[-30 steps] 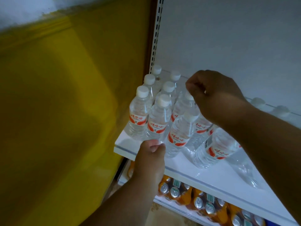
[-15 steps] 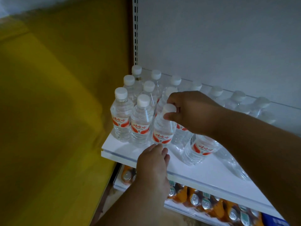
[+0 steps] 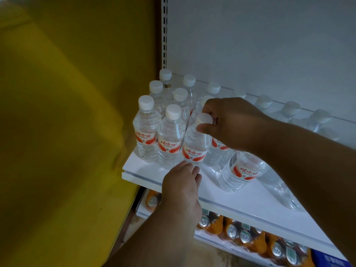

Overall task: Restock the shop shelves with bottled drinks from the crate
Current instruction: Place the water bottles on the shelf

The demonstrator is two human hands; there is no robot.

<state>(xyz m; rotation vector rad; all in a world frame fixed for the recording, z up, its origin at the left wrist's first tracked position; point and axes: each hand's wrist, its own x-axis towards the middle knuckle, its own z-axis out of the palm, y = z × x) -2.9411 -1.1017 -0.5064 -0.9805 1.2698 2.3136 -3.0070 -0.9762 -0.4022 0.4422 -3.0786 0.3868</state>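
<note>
Fingers: right hand [image 3: 229,122] now pinches front bottle [image 3: 194,145] cap; left hand [image 3: 181,185], relaxed, touches base.
Change: bottle being aligned with row.

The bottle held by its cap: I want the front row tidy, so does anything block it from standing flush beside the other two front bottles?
Nothing visible does. The right hand pinches the cap of the bottle, already next to the second front bottle; the left hand has fingertips at its base.

White shelf [image 3: 250,201], upper tier: clear water bottles [image 3: 146,130] with white caps and red labels, standing in rows left of and behind the right hand's fingers [image 3: 207,110]. Lower shelf [image 3: 141,210], below the fingers: orange drink cans [image 3: 231,231], packed close.
</note>
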